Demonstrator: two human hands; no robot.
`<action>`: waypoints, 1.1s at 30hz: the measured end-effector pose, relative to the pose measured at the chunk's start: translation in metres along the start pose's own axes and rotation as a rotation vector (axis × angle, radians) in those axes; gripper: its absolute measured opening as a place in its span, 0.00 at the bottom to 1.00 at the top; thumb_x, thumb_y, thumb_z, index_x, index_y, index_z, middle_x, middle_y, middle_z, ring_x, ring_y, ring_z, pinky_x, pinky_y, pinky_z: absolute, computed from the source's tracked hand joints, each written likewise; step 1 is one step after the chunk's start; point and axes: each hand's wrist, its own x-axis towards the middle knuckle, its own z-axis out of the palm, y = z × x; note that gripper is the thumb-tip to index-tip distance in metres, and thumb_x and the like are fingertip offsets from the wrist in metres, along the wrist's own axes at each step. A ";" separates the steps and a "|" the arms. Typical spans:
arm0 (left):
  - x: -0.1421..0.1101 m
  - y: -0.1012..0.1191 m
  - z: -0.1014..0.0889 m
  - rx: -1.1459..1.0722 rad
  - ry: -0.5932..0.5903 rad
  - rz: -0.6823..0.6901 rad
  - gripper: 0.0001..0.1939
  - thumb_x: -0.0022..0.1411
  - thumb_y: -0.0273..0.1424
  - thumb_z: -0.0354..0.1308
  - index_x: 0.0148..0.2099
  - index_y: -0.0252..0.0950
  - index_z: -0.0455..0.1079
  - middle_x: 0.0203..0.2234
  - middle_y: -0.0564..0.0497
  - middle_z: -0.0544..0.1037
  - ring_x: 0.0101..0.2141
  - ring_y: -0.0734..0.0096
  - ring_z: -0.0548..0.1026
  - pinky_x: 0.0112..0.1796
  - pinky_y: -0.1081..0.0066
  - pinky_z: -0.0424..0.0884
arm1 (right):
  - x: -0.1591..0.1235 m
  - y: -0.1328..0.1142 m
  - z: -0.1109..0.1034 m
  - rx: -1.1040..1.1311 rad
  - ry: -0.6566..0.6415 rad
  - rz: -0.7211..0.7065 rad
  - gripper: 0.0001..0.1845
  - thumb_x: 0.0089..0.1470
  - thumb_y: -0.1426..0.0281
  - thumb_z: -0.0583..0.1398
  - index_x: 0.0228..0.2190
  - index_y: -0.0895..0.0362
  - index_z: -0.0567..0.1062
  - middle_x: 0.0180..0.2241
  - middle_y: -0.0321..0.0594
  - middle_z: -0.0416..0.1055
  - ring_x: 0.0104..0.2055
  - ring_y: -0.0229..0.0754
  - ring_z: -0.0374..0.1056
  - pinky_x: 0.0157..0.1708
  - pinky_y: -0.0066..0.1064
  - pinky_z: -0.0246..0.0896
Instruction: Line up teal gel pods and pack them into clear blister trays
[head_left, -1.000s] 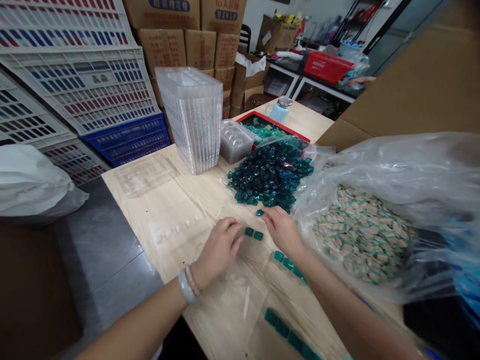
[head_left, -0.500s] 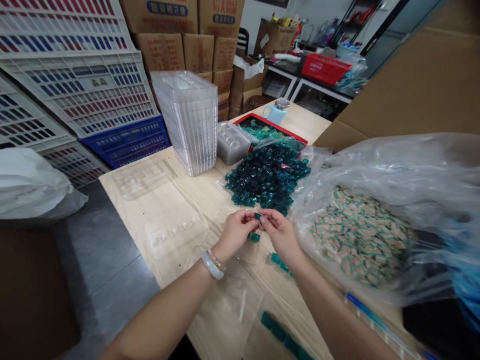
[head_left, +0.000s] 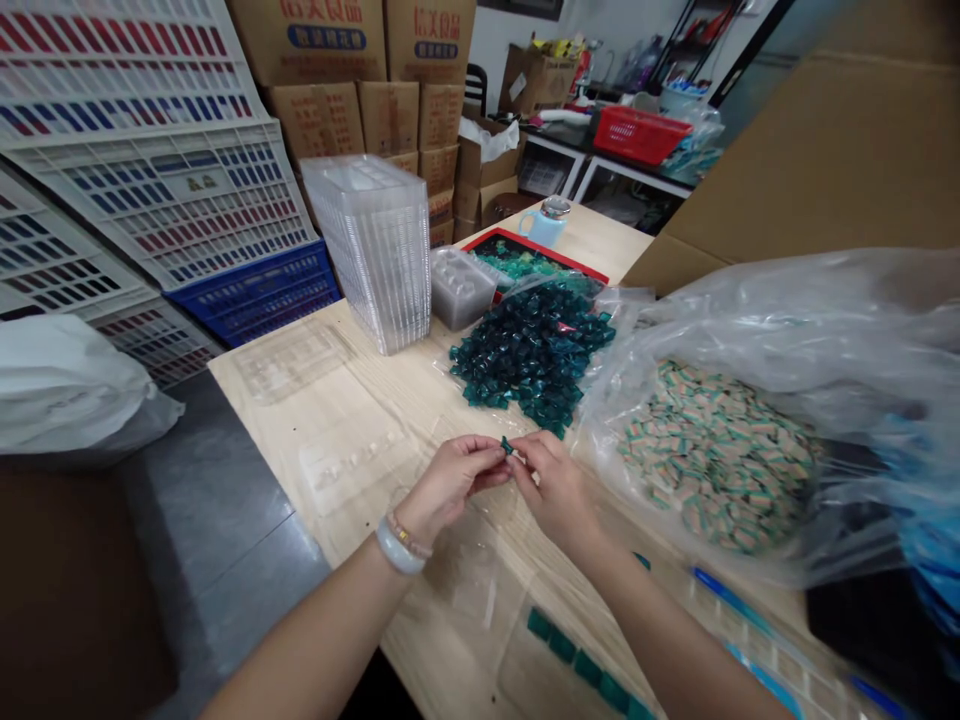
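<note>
My left hand, with a pale bangle and a beaded bracelet at the wrist, pinches a small dark-green glossy piece at its fingertips. From the other side my right hand grips the same piece with thumb and fingers. Just beyond both hands lies a heap of dark teal glossy pieces on clear plastic. Below my right forearm, a row of green square pieces sits in a clear plastic tray. More clear trays lie flat on the table left of my hands.
A tall stack of clear trays stands at the back left, beside a lower stack. Behind are a red-rimmed tray and a blue mug. An open plastic bag of small striped pieces lies right. Crates line the left.
Both hands have drawn slightly back from the heap, holding the dark-green piece between them. The loose green pieces seen under and beside my hands are mostly out of sight now.
</note>
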 end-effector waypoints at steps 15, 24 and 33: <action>-0.029 -0.027 -0.027 0.047 -0.187 -0.230 0.11 0.44 0.32 0.63 0.29 0.31 0.66 0.21 0.54 0.69 0.21 0.82 0.67 0.25 0.78 0.63 | -0.054 -0.027 0.025 0.123 0.051 0.117 0.08 0.51 0.74 0.51 0.35 0.57 0.66 0.32 0.42 0.63 0.33 0.39 0.63 0.32 0.32 0.63; -0.014 -0.011 -0.028 0.253 -0.054 -0.003 0.18 0.47 0.43 0.57 0.24 0.31 0.64 0.14 0.56 0.62 0.16 0.82 0.58 0.18 0.78 0.53 | -0.010 -0.017 0.020 0.206 -0.136 0.055 0.07 0.52 0.72 0.51 0.33 0.57 0.68 0.27 0.39 0.65 0.30 0.37 0.63 0.29 0.28 0.60; -0.010 0.003 -0.056 1.579 0.189 0.571 0.07 0.51 0.27 0.55 0.35 0.36 0.69 0.37 0.48 0.71 0.41 0.64 0.64 0.43 0.63 0.56 | 0.028 -0.005 0.038 -0.505 -0.266 -0.043 0.07 0.50 0.69 0.55 0.28 0.57 0.72 0.30 0.44 0.68 0.36 0.45 0.61 0.41 0.41 0.47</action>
